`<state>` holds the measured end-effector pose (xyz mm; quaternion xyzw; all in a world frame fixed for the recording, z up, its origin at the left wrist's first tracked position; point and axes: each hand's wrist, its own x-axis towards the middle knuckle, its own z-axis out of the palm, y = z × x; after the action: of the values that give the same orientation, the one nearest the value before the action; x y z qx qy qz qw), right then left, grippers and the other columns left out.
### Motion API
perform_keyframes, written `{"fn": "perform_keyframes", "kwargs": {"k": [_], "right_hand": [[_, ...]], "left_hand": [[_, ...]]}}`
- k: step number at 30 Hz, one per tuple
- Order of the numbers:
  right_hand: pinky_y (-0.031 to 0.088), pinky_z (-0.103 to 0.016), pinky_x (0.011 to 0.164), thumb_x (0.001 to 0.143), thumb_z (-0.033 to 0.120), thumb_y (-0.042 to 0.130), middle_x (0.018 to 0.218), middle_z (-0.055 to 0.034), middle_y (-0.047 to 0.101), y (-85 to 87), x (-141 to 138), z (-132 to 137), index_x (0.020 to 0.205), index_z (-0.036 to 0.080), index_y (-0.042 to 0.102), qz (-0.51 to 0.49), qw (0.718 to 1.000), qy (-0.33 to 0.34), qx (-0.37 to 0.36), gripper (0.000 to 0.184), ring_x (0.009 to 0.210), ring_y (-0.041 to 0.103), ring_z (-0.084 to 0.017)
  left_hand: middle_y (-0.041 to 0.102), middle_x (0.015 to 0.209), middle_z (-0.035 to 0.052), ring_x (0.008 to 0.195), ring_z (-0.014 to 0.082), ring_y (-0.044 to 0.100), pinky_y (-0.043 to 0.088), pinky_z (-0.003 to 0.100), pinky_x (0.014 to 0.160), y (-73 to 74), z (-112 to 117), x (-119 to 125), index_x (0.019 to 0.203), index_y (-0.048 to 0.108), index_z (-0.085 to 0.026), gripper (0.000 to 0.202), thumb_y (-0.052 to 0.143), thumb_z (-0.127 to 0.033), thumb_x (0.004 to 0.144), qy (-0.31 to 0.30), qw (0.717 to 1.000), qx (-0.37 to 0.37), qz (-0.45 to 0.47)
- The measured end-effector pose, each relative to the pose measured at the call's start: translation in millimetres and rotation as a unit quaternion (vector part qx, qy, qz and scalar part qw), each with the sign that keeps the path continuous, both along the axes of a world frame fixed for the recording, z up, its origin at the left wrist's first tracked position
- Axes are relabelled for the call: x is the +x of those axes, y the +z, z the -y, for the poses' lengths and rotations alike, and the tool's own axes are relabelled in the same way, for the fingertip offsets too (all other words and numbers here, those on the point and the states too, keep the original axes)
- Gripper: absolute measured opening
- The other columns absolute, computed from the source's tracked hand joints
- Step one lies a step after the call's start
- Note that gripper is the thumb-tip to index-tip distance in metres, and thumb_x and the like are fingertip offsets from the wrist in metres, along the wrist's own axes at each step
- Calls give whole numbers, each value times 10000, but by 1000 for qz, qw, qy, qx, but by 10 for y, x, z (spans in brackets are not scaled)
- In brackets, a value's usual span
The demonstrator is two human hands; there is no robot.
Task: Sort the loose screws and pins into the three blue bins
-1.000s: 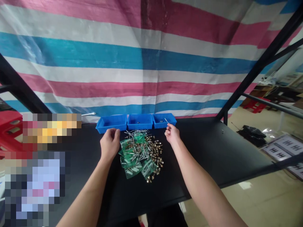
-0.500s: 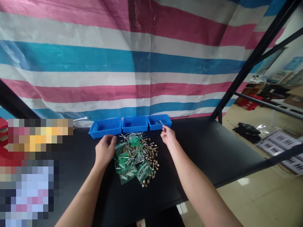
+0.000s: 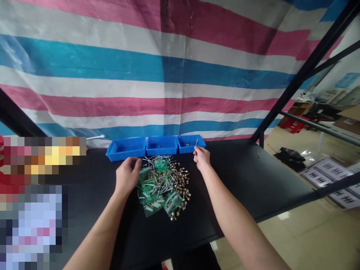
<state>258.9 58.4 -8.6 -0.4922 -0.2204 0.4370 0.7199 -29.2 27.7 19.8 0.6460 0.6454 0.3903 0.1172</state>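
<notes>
My right hand (image 3: pixel 201 157) pinches a thin metal pin (image 3: pixel 196 142), which points up in front of the right blue bin (image 3: pixel 192 150). A few small metal pieces lie inside that bin. My left hand (image 3: pixel 128 174) rests at the left edge of the pile, fingers loosely curled and thumb apart, with nothing visible in it. Heaped between the hands are silver pins (image 3: pixel 165 183), brass-coloured screw-like pieces (image 3: pixel 184 182) and green plastic bags (image 3: pixel 153 206) of pale pieces.
The middle blue bin (image 3: pixel 161 151) holds a small metal piece, and the left blue bin (image 3: pixel 126 155) stands beside it. All are on a black table (image 3: pixel 236 187). A striped sheet (image 3: pixel 112 90) hangs behind. Black frame bars (image 3: pixel 284 101) rise at the right. A blurred area covers the left.
The pin in my right hand has turned from leaning left to nearly upright. The view has shifted slightly; my left hand stays beside the pile.
</notes>
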Motion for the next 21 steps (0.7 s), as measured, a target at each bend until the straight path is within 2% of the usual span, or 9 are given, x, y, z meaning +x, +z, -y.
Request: {"fn": "perform_keyframes", "kwargs": {"k": [7, 11, 16, 19, 21], "right_hand": [[130, -162, 303, 673, 276, 712, 423, 74, 454, -40, -20, -1, 624, 153, 542, 13, 1000, 0, -15, 215, 295, 276, -9], [139, -166, 305, 674, 319, 716, 422, 79, 445, -12, -24, 16, 603, 167, 503, -4, 1000, -16, -15, 271, 294, 272, -9], [145, -177, 314, 682, 318, 687, 418, 80, 445, 38, -21, 32, 616, 179, 501, -13, 999, -31, 1, 241, 299, 260, -18], [158, -181, 329, 685, 339, 671, 426, 79, 451, 43, -41, 51, 626, 179, 530, 32, 999, -28, 16, 222, 318, 274, -26], [208, -184, 351, 703, 362, 654, 434, 71, 465, 36, -73, 79, 624, 177, 559, 105, 994, -24, 30, 222, 346, 321, -40]], "left_hand": [[680, 786, 44, 700, 179, 603, 436, 262, 681, -26, -1, -11, 867, 636, -184, 348, 468, -484, 818, 7, 1000, 4, 12], [682, 793, 43, 718, 184, 611, 440, 267, 694, -20, 2, -31, 874, 632, -185, 351, 468, -491, 821, 18, 1000, 8, 19], [695, 860, 57, 779, 198, 630, 465, 287, 753, -11, -21, -48, 937, 638, -182, 348, 480, -464, 808, 8, 1000, -7, 14], [695, 918, 74, 821, 211, 636, 477, 308, 777, -69, -66, -69, 1034, 636, -171, 384, 479, -433, 802, -26, 999, -31, -20], [684, 977, 96, 868, 224, 633, 477, 326, 810, -128, -93, -78, 1068, 639, -156, 402, 463, -408, 810, -57, 996, -46, -59]]}}
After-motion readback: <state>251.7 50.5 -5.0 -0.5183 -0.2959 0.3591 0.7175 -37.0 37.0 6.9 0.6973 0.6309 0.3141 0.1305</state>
